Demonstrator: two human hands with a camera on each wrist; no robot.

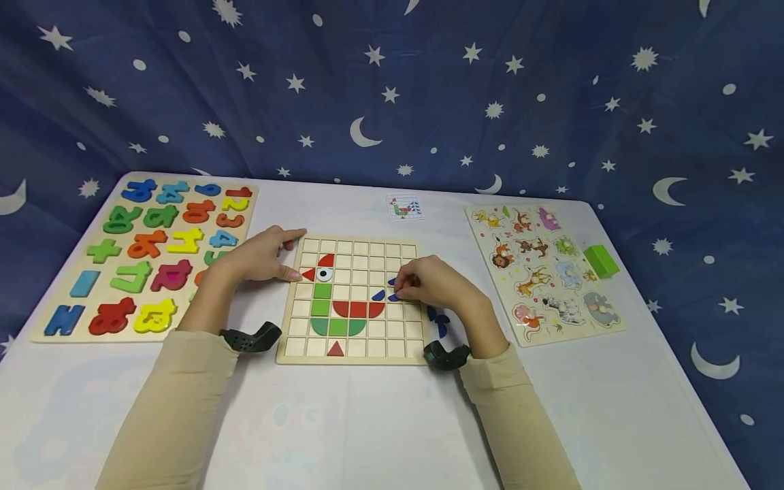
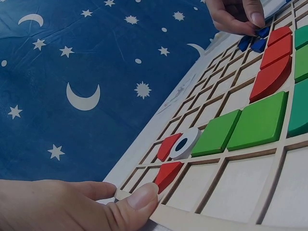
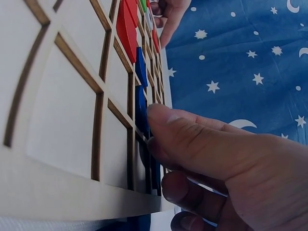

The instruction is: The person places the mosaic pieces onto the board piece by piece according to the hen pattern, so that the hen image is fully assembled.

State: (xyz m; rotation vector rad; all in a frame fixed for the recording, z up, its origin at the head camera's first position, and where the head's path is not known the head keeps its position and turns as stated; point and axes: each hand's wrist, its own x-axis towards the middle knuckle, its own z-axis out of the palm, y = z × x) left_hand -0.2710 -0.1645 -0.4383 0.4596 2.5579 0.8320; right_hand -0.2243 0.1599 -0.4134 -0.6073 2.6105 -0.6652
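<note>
A wooden grid board (image 1: 376, 347) bears a bird-like figure of red, green and white pieces. My left hand (image 1: 260, 258) rests at the board's left edge, thumb and index finger spread apart. Beside that thumb is a red triangle (image 2: 168, 175); a white eye disc (image 2: 185, 143) sits near it. Over the board's right side, my right hand (image 1: 437, 280) pinches a small blue leaf-shaped piece (image 3: 141, 109) between thumb and fingertip, low in a cell. Another blue piece (image 1: 378, 296) lies just left of it, and a third (image 1: 392, 281) is partly hidden by the fingers.
Several loose blue pieces (image 1: 441, 323) lie right of the board, near the right wrist. A pattern card (image 1: 405, 207) lies behind it. A number puzzle (image 1: 137, 255) stands left, an animal puzzle (image 1: 542, 272) right, with a green block (image 1: 601, 261) beside it.
</note>
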